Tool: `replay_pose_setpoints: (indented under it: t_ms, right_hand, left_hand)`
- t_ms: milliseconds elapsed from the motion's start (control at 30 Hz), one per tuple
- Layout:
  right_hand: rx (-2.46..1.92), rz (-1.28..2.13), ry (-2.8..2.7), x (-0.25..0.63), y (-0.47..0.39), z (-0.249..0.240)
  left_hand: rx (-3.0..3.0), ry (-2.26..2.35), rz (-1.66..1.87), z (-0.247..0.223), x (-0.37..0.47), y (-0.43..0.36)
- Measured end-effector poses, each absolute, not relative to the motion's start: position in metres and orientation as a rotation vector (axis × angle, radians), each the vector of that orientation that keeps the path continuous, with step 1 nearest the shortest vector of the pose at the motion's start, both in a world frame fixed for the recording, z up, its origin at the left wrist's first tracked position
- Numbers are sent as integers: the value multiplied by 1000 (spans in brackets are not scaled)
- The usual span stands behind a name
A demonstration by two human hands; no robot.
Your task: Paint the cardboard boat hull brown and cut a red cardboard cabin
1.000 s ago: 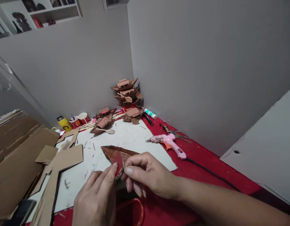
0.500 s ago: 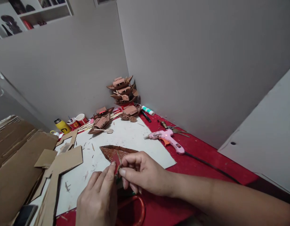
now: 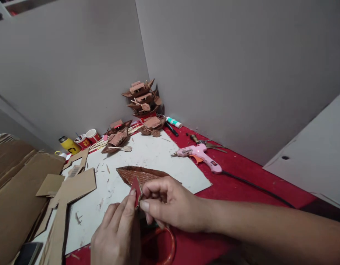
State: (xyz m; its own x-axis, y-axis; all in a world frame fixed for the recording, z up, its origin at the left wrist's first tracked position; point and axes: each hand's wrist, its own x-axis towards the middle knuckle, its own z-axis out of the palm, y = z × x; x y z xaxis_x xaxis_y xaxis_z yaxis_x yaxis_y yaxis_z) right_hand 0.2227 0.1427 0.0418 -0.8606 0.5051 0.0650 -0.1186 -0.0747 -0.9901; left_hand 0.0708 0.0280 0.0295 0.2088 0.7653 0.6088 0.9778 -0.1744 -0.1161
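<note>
A small red cardboard piece with a corrugated edge is upright between my two hands. My left hand grips it from the left, thumb near its face. At its right edge, the thumb and forefinger of my right hand pinch together on it. Just beyond them a brown boat hull lies on the white sheet, its right end partly covered by my right hand. Below my hands is a red ring-shaped handle, partly hidden.
A pink glue gun with a black cord lies right on the red tabletop. Finished model boats are stacked in the back corner. Cardboard pieces, a phone, a yellow bottle and cups are at left.
The view has shifted slightly downward and rightward. Both hands keep almost the same hold on the red piece, which appears slightly turned.
</note>
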Motion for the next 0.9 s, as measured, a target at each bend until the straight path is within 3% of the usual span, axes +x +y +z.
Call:
replay_pose_setpoints:
  t_ms: [900]
  right_hand:
    - [-384,1942,-1773,220,146,38]
  left_hand:
    - [-1977,-1553,-555,25,71,32]
